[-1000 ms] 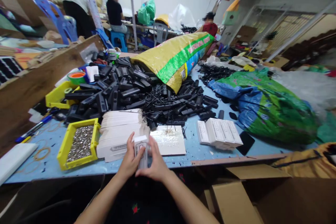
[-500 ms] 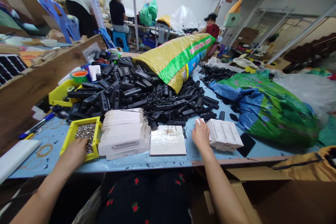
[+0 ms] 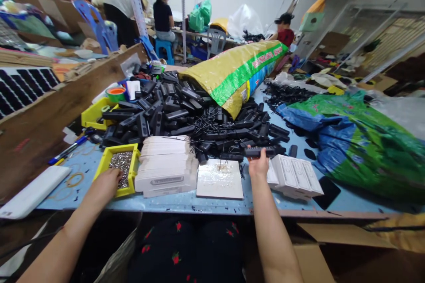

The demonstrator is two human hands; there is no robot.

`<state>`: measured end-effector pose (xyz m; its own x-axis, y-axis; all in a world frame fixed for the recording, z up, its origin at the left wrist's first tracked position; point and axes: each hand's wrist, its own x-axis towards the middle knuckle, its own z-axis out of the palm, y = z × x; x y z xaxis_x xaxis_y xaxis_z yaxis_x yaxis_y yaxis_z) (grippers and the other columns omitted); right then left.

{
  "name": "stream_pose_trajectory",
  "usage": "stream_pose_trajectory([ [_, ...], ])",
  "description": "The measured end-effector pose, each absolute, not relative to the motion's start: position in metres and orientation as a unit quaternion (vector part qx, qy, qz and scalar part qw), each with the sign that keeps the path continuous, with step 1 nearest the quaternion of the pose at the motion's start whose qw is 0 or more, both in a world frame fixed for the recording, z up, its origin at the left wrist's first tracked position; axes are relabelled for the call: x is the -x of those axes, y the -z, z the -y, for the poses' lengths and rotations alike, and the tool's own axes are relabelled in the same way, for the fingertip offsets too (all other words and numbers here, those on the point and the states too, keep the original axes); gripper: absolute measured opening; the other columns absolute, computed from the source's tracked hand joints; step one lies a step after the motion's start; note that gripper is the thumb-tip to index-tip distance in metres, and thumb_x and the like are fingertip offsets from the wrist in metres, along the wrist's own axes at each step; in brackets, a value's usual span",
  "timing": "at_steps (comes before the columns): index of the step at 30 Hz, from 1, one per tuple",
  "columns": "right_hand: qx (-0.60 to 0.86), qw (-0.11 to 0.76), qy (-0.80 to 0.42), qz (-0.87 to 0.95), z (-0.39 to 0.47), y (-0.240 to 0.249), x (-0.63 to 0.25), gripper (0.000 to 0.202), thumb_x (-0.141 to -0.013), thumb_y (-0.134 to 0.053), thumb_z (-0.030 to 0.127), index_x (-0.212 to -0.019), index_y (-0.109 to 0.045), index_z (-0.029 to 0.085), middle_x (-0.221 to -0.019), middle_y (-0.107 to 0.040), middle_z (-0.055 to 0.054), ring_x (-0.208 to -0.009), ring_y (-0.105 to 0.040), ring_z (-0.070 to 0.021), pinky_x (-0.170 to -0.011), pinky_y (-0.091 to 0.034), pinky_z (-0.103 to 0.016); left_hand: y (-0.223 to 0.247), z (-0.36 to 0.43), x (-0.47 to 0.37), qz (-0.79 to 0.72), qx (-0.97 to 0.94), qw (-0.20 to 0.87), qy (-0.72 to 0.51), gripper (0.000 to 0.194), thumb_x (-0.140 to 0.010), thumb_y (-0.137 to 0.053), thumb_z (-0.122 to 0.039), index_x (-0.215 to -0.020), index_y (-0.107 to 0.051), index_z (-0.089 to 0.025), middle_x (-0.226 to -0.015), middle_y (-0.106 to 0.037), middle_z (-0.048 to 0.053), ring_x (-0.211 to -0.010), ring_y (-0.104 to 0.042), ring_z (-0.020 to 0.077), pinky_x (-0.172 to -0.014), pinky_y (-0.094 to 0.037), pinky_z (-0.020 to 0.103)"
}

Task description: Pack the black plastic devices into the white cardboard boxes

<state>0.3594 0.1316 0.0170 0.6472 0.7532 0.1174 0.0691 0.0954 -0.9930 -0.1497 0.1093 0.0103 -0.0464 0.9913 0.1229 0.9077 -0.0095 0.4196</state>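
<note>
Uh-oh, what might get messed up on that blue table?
Some small metal bits might spill, because the left hand reaches into their yellow bin. The right hand holds a black piece near the white boxes, so a bump could perhaps shift them.

There are two yellow trays (image 3: 136, 166), one white slab (image 3: 221, 183), three co-workers (image 3: 162, 18).
</note>
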Motion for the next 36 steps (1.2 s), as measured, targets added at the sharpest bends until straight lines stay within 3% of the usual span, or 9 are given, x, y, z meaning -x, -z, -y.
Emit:
stream_pose_trajectory([
  [4,0.584,0.568,-0.417,0.403,-0.068,-0.012,-0.336,0.048,-0.071,-0.064,0.042,-0.111,-0.050,0.021,-0.106,-0.062,-0.008,-0.095,-0.062,-0.0225,-0.084,-0.049,-0.041,-0.026,-0.105,0.150,-0.705,-0.685,0.068,-0.171,0.031,-0.078,-0.045,-0.044,-0.065,-0.058,-0.019,-0.074,-0.061,0.004,-0.078,-0.057,0.0239,-0.077,-0.045,0.034],
  [8,0.599,0.419,-0.407,0.548,-0.024,-0.012,-0.317,0.035,-0.066,-0.071,0.035,-0.097,-0.064,0.018,-0.099,-0.064,-0.007,-0.096,-0.059,-0.0238,-0.089,-0.046,-0.039,-0.042,-0.099,0.142,-0.728,-0.621,0.079,-0.280,0.032,-0.075,-0.049,-0.047,-0.074,-0.065,-0.020,-0.087,-0.066,0.004,-0.092,-0.057,0.0252,-0.089,-0.043,0.041],
  [11,0.580,0.520,-0.418,0.468,-0.018,-0.018,-0.303,0.028,-0.070,-0.067,0.037,-0.088,-0.061,0.018,-0.092,-0.064,-0.007,-0.087,-0.060,-0.0229,-0.083,-0.048,-0.038,-0.042,-0.084,0.096,-0.716,-0.465,0.276,-0.442,0.040,-0.065,-0.063,-0.050,-0.087,-0.068,-0.017,-0.089,-0.067,0.006,-0.088,-0.060,0.0235,-0.088,-0.045,0.042],
  [13,0.501,0.624,-0.449,0.398,-0.024,-0.028,-0.285,0.021,-0.072,-0.061,0.035,-0.084,-0.055,0.019,-0.089,-0.062,-0.006,-0.086,-0.061,-0.0217,-0.082,-0.048,-0.039,-0.036,-0.070,0.044,-0.666,-0.447,0.377,-0.463,0.052,-0.062,-0.062,-0.058,-0.087,-0.068,-0.014,-0.081,-0.068,0.007,-0.073,-0.062,0.0199,-0.074,-0.052,0.037],
  [15,0.410,0.700,-0.479,0.336,-0.033,-0.042,-0.260,0.016,-0.074,-0.057,0.031,-0.084,-0.049,0.021,-0.077,-0.058,-0.001,-0.075,-0.060,-0.0171,-0.077,-0.049,-0.037,-0.030,-0.054,-0.011,-0.572,-0.407,0.541,-0.463,0.047,-0.061,-0.071,-0.049,-0.090,-0.068,-0.012,-0.075,-0.067,0.007,-0.066,-0.061,0.0163,-0.068,-0.051,0.032],
  [17,0.348,0.745,-0.493,0.283,-0.041,-0.057,-0.235,0.014,-0.076,-0.055,0.030,-0.083,-0.046,0.023,-0.064,-0.048,0.004,-0.059,-0.052,-0.0114,-0.067,-0.049,-0.031,-0.026,-0.042,-0.055,-0.508,-0.379,0.606,-0.481,0.035,-0.060,-0.076,-0.039,-0.083,-0.068,-0.014,-0.065,-0.063,0.002,-0.059,-0.057,0.0123,-0.062,-0.048,0.026],
  [20,0.318,0.778,-0.494,0.221,-0.050,-0.073,-0.212,0.015,-0.078,-0.052,0.034,-0.080,-0.043,0.022,-0.060,-0.040,0.006,-0.052,-0.044,-0.0085,-0.059,-0.044,-0.025,-0.027,-0.034,-0.085,-0.479,-0.354,0.624,-0.506,0.028,-0.061,-0.077,-0.035,-0.076,-0.068,-0.013,-0.062,-0.063,0.001,-0.060,-0.055,0.0106,-0.063,-0.046,0.023],
  [26,0.307,0.791,-0.505,0.161,-0.054,-0.075,-0.203,0.019,-0.075,-0.057,0.034,-0.080,-0.042,0.021,-0.060,-0.040,0.007,-0.054,-0.044,-0.0079,-0.060,-0.044,-0.025,-0.035,-0.031,-0.082,-0.461,-0.326,0.655,-0.502,0.029,-0.059,-0.079,-0.029,-0.081,-0.069,-0.013,-0.072,-0.066,0.002,-0.067,-0.058,0.0104,-0.068,-0.046,0.022],
  [36,0.300,0.801,-0.515,0.060,-0.053,-0.066,-0.202,0.022,-0.071,-0.059,0.031,-0.079,-0.042,0.020,-0.059,-0.040,0.008,-0.051,-0.042,-0.0066,-0.057,-0.043,-0.022,-0.035,-0.027,-0.085,-0.424,-0.340,0.658,-0.522,0.031,-0.064,-0.078,-0.023,-0.076,-0.050,-0.015,-0.069,-0.060,-0.003,-0.064,-0.056,0.0075,-0.066,-0.045,0.019],
])
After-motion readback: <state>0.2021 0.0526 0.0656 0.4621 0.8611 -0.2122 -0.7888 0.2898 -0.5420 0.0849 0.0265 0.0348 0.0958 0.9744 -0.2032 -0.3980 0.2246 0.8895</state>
